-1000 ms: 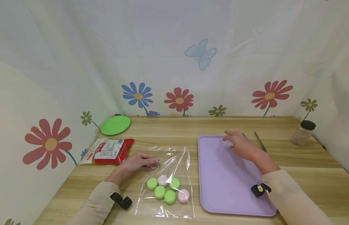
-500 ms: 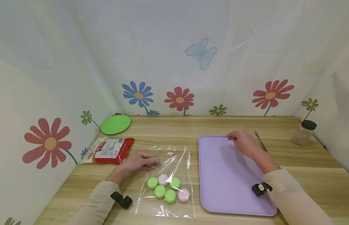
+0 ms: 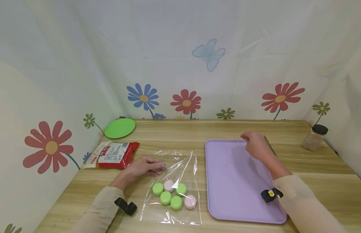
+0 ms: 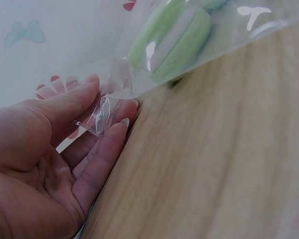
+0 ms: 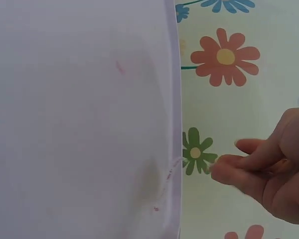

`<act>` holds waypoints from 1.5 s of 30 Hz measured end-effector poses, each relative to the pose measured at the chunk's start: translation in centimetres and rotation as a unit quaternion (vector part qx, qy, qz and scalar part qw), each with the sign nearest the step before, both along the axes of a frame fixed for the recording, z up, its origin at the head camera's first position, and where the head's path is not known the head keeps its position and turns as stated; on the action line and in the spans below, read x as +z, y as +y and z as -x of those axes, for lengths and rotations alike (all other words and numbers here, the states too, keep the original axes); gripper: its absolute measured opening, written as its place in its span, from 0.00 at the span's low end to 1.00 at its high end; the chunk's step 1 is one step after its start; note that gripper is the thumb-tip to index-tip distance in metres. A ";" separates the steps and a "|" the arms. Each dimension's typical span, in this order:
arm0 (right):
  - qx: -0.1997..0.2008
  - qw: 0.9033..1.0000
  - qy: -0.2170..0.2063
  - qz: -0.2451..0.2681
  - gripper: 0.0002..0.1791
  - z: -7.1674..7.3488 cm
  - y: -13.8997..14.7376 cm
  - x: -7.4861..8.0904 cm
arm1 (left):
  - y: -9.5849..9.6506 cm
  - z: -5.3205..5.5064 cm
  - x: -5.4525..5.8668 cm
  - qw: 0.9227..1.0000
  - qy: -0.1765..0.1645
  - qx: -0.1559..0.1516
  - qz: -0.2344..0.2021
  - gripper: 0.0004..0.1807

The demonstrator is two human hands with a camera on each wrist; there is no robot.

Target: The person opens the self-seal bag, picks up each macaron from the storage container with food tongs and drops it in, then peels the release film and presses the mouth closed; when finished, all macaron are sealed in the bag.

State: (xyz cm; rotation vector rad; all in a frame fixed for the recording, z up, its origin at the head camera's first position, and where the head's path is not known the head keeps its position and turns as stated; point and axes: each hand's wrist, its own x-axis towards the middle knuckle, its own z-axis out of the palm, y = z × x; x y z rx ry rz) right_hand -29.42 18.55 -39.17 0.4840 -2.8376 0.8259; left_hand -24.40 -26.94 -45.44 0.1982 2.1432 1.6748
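A clear plastic bag [image 3: 184, 176] lies on the wooden table with several green macarons [image 3: 176, 203] and pink macarons [image 3: 190, 202] inside. My left hand [image 3: 143, 167] pinches its upper left edge. In the left wrist view, crumpled film [image 4: 102, 112] shows between thumb and fingers. Over the far edge of the purple tray [image 3: 227, 197], my right hand [image 3: 257, 147] pinches a thin, clear strip with its thumb and fingertips. The right wrist view shows this printed strip [image 5: 168, 181] hanging from the fingers across the tray's rim.
A red and white food packet [image 3: 113, 156] lies left of the left hand, with a green plate [image 3: 120, 128] behind it. A jar with a black lid [image 3: 313, 138] stands at the far right. A thin dark utensil [image 3: 269, 145] is partly hidden behind the right hand.
The right hand's fingers have come together and the hand has shifted slightly right over the tray's far edge. The left hand and the bag have stayed in place.
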 end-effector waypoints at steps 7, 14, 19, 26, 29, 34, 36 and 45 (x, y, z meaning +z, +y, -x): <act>-0.015 0.999 -0.040 0.004 0.16 0.1 0.2 0.0 | -0.1 -0.2 0.3 1.000 0.000 0.001 0.000 0.18; -0.015 1.000 -0.016 0.005 0.09 0.0 -0.1 0.2 | -0.3 -0.1 0.3 1.000 -0.001 0.002 -0.002 0.18; -0.012 1.000 -0.004 0.019 0.09 -0.5 -1.4 0.9 | -0.3 -0.1 0.3 1.000 0.002 0.005 -0.002 0.20; 0.030 0.998 -0.021 0.060 0.08 -1.1 -4.5 1.7 | 0.0 -0.2 0.4 1.000 -0.001 0.031 -0.003 0.21; 0.056 0.992 -0.069 0.091 0.10 -1.4 -6.3 1.4 | 0.0 -0.1 0.3 0.999 0.002 0.038 -0.004 0.22; 0.094 0.948 -0.232 0.195 0.16 -1.6 -9.9 0.0 | -0.1 0.1 0.2 0.999 0.004 0.044 -0.013 0.22; 0.097 0.925 -0.288 0.229 0.17 -1.6 -11.0 -0.9 | -0.1 0.1 0.2 0.999 0.006 0.038 -0.016 0.22; 0.067 0.885 -0.365 0.280 0.11 -1.3 -13.3 -2.3 | -0.2 -0.1 0.3 0.999 0.006 0.027 -0.023 0.20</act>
